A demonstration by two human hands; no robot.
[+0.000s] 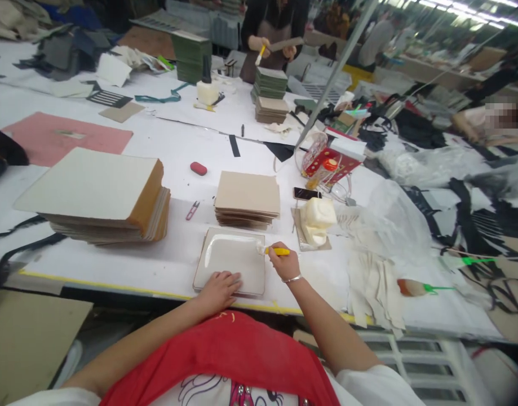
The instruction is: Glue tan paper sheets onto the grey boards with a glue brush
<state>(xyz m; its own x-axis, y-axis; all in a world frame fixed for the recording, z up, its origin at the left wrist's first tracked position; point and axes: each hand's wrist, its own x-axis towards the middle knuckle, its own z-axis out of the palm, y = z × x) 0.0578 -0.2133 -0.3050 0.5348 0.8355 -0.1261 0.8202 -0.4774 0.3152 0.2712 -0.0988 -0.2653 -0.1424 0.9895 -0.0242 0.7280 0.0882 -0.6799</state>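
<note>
My right hand is closed around the yellow handle of a brush. The bristles touch the upper right part of a light rectangular panel, where a shiny wet line runs along the top and left side. Flat on the panel's lower edge lies my left hand, its fingers spread and holding nothing. Just behind the panel is a stack of beige boards. To the right, a cream-coloured container stands on a piece of board.
A tall stack of larger boards stands left. Small scissors, a red oval case, a phone and a red bag lie farther back. Fabric strips hang right. Across the table, a person holds another brush.
</note>
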